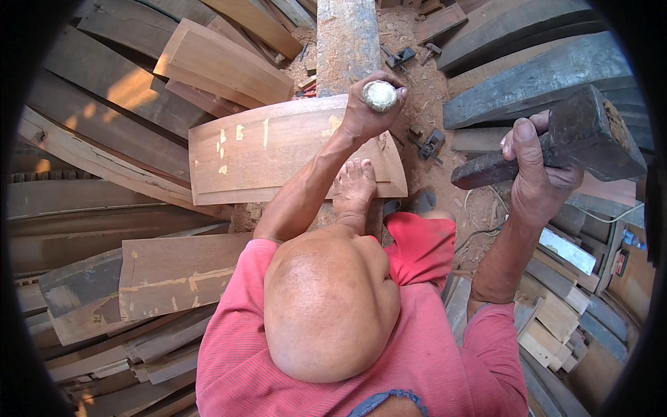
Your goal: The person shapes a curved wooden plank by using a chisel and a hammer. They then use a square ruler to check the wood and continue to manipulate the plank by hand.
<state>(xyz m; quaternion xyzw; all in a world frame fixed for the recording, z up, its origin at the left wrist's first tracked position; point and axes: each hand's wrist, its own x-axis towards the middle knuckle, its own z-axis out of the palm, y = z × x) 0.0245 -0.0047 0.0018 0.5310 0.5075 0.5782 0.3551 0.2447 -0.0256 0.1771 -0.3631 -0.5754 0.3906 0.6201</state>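
Note:
My left hand [361, 119] is wrapped round an upright chisel, whose pale, battered round handle end [380, 96] faces up. Its blade is hidden below the fist. Under that hand lies a curved reddish-brown wooden panel [292, 142] with pale filler patches and a stepped lower edge. My bare foot [356, 184] presses on the panel's near right part. Off to the right, my right hand [538, 184] grips a dark, heavy wooden mallet [587, 142], raised and well apart from the chisel.
Beneath the panel runs a long worn bench plank [347, 42]. Hand planes [431, 146] and wood shavings lie on the floor right of it. Stacked boards [97, 160] crowd the left, with grey curved planks [542, 83] at the far right and small offcuts [552, 326] at the near right.

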